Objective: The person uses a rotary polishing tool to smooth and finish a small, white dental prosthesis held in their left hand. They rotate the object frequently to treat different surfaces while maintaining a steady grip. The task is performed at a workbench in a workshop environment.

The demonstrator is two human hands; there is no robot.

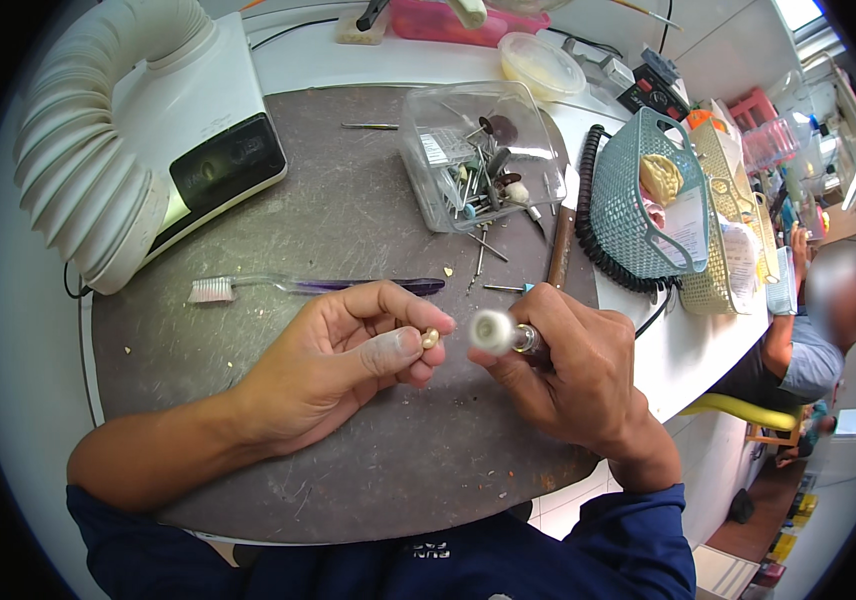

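My left hand [348, 355] pinches a small cream-coloured dental crown [430, 339] between thumb and fingertips; the thumb tip looks dusted white. Close by on the right, my right hand [578, 365] is wrapped round a rotary handpiece [527, 340]. A round white polishing brush [493, 332] at its tip points towards the crown, with a gap between them. Just beyond the left hand lies a toothbrush [278, 285] with a clear and purple handle. Past the right hand are a thin bur [503, 288] and a knife with a brown handle [562, 240].
A clear plastic box [428, 190] of burs and polishing discs stands on the grey work mat [208, 400]. At the far left is a white machine with a ribbed hose [78, 150]. Blue [638, 220] and beige baskets [713, 280] line the right side. A seated person [813, 350] is farther right.
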